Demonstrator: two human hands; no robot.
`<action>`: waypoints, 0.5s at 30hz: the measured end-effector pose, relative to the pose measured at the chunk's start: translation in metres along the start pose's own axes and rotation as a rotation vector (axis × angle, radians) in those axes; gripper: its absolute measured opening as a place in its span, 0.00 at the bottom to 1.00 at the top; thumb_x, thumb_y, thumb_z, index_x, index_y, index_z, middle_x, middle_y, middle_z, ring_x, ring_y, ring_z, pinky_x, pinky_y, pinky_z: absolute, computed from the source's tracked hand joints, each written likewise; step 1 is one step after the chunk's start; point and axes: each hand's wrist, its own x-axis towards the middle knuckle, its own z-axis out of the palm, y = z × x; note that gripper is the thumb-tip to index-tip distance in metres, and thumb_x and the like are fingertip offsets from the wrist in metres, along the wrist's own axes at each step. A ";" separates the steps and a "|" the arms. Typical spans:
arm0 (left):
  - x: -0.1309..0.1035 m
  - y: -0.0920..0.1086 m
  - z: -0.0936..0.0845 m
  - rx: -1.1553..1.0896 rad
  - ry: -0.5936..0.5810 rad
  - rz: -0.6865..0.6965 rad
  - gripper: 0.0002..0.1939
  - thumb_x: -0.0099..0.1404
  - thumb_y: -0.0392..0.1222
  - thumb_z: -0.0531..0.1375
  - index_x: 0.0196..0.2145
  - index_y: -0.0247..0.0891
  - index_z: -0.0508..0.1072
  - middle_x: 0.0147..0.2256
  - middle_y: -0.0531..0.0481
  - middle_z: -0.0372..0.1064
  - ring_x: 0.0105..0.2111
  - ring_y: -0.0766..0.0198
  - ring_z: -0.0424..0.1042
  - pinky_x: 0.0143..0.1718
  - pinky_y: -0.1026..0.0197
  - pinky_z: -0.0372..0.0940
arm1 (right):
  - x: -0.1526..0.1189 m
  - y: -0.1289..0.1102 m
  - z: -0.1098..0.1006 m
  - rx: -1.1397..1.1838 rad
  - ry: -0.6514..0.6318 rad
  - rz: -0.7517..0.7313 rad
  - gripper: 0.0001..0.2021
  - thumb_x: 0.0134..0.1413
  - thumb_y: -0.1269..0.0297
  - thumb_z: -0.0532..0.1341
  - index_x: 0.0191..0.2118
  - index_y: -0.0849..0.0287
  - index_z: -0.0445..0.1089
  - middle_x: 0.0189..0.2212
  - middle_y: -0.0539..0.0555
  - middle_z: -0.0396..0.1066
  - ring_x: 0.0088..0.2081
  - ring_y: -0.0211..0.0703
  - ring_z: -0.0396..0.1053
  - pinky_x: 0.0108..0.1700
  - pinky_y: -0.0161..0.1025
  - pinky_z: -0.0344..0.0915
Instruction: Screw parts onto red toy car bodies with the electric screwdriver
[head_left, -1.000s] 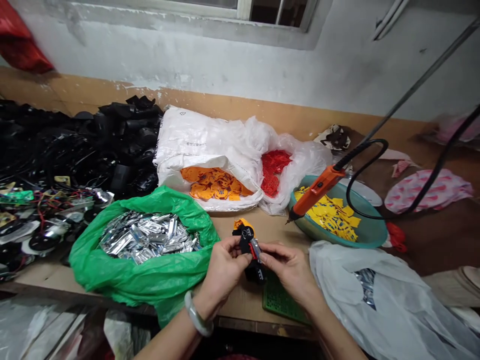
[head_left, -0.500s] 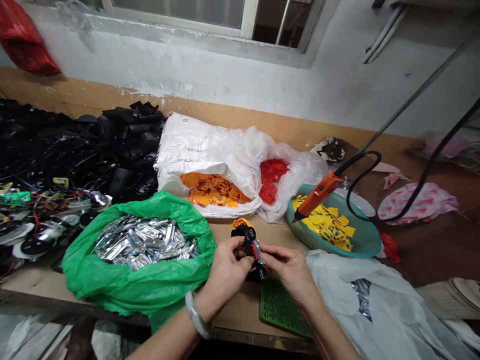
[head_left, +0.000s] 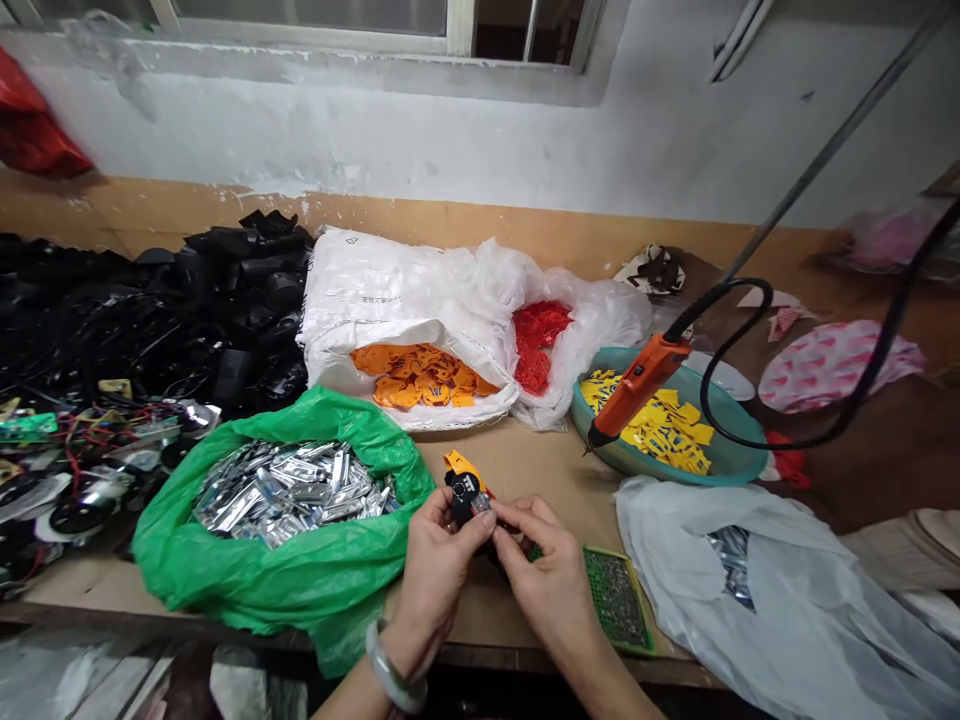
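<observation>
Just above the bench's front edge, my left hand (head_left: 439, 555) grips a small black device (head_left: 463, 492) with an orange top end that points up and away. My right hand (head_left: 544, 560) pinches the near right part of the same device, its thumb and index finger close to my left thumb. A small shiny piece shows between the fingertips. My fingers cover the lower part of the device. Right of my right hand lies a green tray (head_left: 649, 640) of small metal bits, partly behind the hand.
A green bag (head_left: 172, 570) of metal pieces stands left. Behind are a white sack (head_left: 405, 275) of orange parts and a clear bag (head_left: 600, 300) of red ones. An orange screwdriver (head_left: 637, 385) hangs over a teal basin (head_left: 739, 465) of yellow pieces. Black parts (head_left: 150, 310) are heaped far left.
The view has shifted a little. Both hands have moved slightly left, still on the device, which has turned and is more covered by fingers. More of the green tray shows.
</observation>
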 end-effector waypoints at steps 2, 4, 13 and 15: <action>-0.002 -0.002 -0.008 -0.021 -0.045 -0.032 0.18 0.48 0.42 0.74 0.35 0.33 0.77 0.32 0.48 0.77 0.32 0.63 0.72 0.36 0.62 0.66 | -0.005 0.001 0.000 0.031 -0.013 0.009 0.13 0.53 0.69 0.64 0.43 0.56 0.81 0.31 0.55 0.74 0.29 0.41 0.72 0.29 0.34 0.70; -0.003 -0.003 -0.016 -0.062 -0.070 -0.071 0.18 0.49 0.41 0.74 0.37 0.33 0.78 0.33 0.47 0.78 0.32 0.63 0.72 0.37 0.63 0.66 | -0.009 0.002 -0.001 0.049 -0.026 0.017 0.15 0.53 0.70 0.64 0.47 0.56 0.79 0.34 0.54 0.75 0.32 0.42 0.73 0.32 0.35 0.71; -0.010 -0.002 -0.023 -0.143 -0.164 -0.169 0.18 0.48 0.40 0.74 0.38 0.33 0.80 0.32 0.47 0.76 0.32 0.64 0.70 0.36 0.64 0.64 | -0.017 0.007 -0.001 0.044 -0.092 0.097 0.17 0.55 0.63 0.64 0.51 0.57 0.74 0.49 0.60 0.71 0.52 0.54 0.72 0.55 0.49 0.70; -0.011 -0.003 -0.019 -0.160 -0.150 -0.173 0.19 0.48 0.40 0.74 0.39 0.34 0.80 0.34 0.47 0.76 0.33 0.63 0.70 0.37 0.63 0.65 | -0.017 0.010 0.000 0.088 -0.093 0.107 0.17 0.56 0.62 0.63 0.51 0.56 0.74 0.49 0.61 0.71 0.53 0.54 0.72 0.56 0.49 0.70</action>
